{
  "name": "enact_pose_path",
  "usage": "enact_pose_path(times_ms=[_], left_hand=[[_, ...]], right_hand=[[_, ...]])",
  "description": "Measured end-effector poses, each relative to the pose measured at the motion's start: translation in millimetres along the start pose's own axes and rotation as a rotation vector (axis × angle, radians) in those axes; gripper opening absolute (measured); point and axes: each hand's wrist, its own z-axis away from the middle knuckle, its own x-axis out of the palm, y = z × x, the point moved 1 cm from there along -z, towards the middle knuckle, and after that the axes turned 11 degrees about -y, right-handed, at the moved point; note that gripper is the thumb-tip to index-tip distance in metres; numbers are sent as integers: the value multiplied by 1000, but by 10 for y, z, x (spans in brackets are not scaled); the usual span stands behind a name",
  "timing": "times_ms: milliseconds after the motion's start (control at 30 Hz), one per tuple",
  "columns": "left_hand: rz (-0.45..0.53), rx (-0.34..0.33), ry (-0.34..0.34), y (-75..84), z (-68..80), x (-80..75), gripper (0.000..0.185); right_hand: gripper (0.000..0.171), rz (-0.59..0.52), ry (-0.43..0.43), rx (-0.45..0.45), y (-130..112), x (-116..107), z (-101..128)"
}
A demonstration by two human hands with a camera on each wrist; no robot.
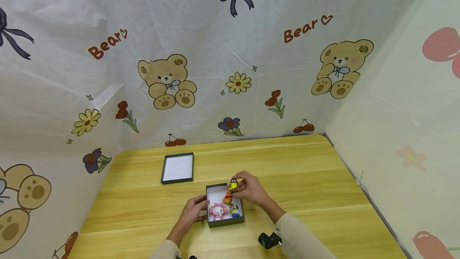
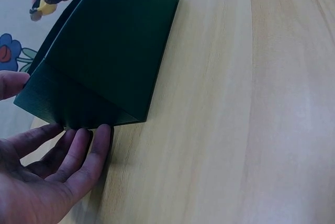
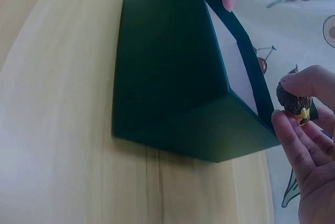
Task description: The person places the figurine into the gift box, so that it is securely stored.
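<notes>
An open dark green box (image 1: 225, 222) with a white inside stands on the table. In it are a pink and white figurine (image 1: 217, 210), a bear figurine in a red top (image 1: 227, 199) and a blue and white figurine (image 1: 234, 212). My left hand (image 1: 193, 211) grips the box's left wall, one digit over the rim and the other fingers against the outside. Between thumb and fingers, my right hand (image 1: 252, 189) pinches a small yellow figurine (image 1: 234, 184) over the far right corner. Its rough brown back (image 3: 291, 96) shows in the right wrist view.
A shallow dark green lid (image 1: 177, 167), white inside up, lies behind the box to the left. The wooden table (image 1: 305, 179) reaches back to a wall covering (image 1: 205, 31) printed with bears. A small black device (image 1: 269, 240) sits by the right sleeve.
</notes>
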Motion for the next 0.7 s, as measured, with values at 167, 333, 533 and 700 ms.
enact_pose_path(times_ms=[167, 333, 533, 700], left_hand=[[-4, -3, 2, 24, 14, 15, 55], [-1, -4, 7, 31, 23, 19, 56], [3, -5, 11, 20, 12, 10, 58], [4, -8, 16, 36, 16, 14, 57]], right_hand=[[48, -59, -25, 6, -164, 45, 32], [47, -41, -22, -3, -117, 115, -6], [49, -13, -31, -23, -91, 210, -45], [47, 51, -37, -15, -102, 269, -59]])
